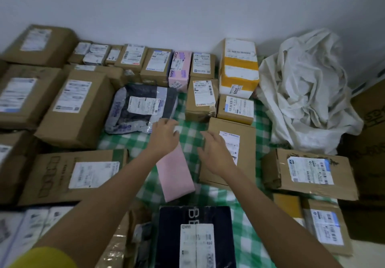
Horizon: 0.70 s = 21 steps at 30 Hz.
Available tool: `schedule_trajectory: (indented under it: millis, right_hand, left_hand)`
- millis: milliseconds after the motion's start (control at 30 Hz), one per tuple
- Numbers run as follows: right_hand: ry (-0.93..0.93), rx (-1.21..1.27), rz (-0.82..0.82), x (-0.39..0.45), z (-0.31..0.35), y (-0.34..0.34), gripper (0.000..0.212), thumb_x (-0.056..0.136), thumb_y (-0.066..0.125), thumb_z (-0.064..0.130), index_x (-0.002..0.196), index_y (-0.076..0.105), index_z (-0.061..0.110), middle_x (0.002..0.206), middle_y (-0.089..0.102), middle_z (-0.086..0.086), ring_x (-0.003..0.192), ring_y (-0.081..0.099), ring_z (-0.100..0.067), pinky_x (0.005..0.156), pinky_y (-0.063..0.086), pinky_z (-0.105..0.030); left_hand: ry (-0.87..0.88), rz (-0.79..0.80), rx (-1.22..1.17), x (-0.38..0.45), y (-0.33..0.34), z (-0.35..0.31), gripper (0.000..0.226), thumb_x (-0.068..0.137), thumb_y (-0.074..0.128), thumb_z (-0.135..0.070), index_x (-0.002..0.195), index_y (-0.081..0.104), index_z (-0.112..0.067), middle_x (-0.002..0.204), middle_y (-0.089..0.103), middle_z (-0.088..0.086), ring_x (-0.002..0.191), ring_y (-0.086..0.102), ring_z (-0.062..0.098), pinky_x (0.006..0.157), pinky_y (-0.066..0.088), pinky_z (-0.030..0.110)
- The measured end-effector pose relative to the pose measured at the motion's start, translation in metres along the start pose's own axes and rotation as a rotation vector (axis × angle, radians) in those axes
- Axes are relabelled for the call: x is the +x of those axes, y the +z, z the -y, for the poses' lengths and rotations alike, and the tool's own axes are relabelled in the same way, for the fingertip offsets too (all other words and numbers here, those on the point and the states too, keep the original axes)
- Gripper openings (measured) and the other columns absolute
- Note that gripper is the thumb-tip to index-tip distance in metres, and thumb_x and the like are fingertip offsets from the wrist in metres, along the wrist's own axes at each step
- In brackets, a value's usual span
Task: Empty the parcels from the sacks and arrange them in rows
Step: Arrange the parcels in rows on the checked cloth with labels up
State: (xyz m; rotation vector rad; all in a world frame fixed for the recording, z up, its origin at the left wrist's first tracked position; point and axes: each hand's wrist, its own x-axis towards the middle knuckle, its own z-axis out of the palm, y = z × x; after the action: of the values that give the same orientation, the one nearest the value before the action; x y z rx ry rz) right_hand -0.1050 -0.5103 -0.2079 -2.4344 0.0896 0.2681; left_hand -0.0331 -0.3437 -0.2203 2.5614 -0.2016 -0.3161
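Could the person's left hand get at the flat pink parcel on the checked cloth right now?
Probably yes. The left hand hovers over the far end of the pink parcel, fingers open, and nothing lies on top of it; the neighbouring boxes stand to the sides.

Your left hand (pixel 164 136) covers the far end of the pink parcel (pixel 175 176), so its label cannot be read. Your right hand (pixel 214 153) hides part of the label on the brown box (pixel 231 153). The black box (pixel 195 236) is cut off by the bottom edge. Labels on the far row (pixel 133 56) are too blurred to read. The checked cloth (pixel 187 109) is mostly buried under parcels.
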Motion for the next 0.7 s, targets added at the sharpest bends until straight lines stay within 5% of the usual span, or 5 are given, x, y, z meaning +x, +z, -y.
schedule_trajectory:
  millis: [133, 367, 500, 633, 700]
  right_hand:
    - [-0.06, -0.038, 0.156, -0.005, 0.032, 0.027, 0.054, 0.095, 0.054, 0.025, 0.146, 0.037, 0.015, 0.147, 0.035, -0.008, 0.134, 0.035, -0.026, 0.108, 0.033, -0.036]
    - [0.219, -0.183, 0.394, 0.001, 0.06, 0.075, 0.12, 0.078, 0.067, 0.062, 0.15, -0.022, 0.026, 0.16, -0.013, -0.011, 0.145, 0.005, -0.041, 0.109, 0.03, -0.05]
    - [0.302, -0.221, 0.27, 0.007, 0.064, 0.094, 0.133, 0.068, 0.076, 0.061, 0.147, -0.027, 0.032, 0.156, 0.002, -0.014, 0.136, 0.022, -0.04, 0.098, 0.04, -0.05]
    - [0.295, -0.163, 0.227, 0.013, 0.062, 0.093, 0.123, 0.072, 0.073, 0.058, 0.147, -0.022, 0.036, 0.147, 0.018, -0.012, 0.13, 0.03, -0.038, 0.092, 0.042, -0.048]
    - [0.241, 0.054, 0.204, 0.018, 0.059, 0.079, 0.109, 0.074, 0.072, 0.055, 0.147, -0.008, 0.039, 0.133, 0.028, -0.007, 0.122, 0.04, -0.033, 0.088, 0.044, -0.045]
  left_hand:
    - [-0.213, 0.075, -0.065, -0.038, -0.014, 0.025, 0.047, 0.096, 0.05, -0.019, 0.141, 0.039, -0.009, 0.146, 0.031, 0.017, 0.132, 0.032, 0.035, 0.107, 0.028, 0.039]
    - [-0.455, 0.177, -0.258, -0.069, -0.019, 0.046, 0.055, 0.099, 0.045, -0.026, 0.147, 0.028, -0.007, 0.148, 0.036, 0.015, 0.121, 0.047, 0.027, 0.094, 0.038, 0.032]
    - [-0.484, 0.12, -0.368, -0.072, -0.021, 0.057, 0.05, 0.099, 0.046, -0.022, 0.145, 0.032, -0.01, 0.135, 0.047, 0.014, 0.067, 0.042, 0.003, 0.059, 0.039, 0.023]
    - [-0.465, 0.107, -0.466, -0.073, -0.028, 0.065, 0.05, 0.099, 0.046, -0.022, 0.145, 0.033, -0.01, 0.142, 0.042, 0.013, 0.074, 0.048, 0.003, 0.061, 0.04, 0.017]
    - [-0.467, 0.098, -0.521, -0.074, -0.033, 0.066, 0.05, 0.099, 0.047, -0.027, 0.145, 0.033, -0.011, 0.146, 0.039, 0.012, 0.105, 0.055, 0.016, 0.085, 0.046, 0.028]
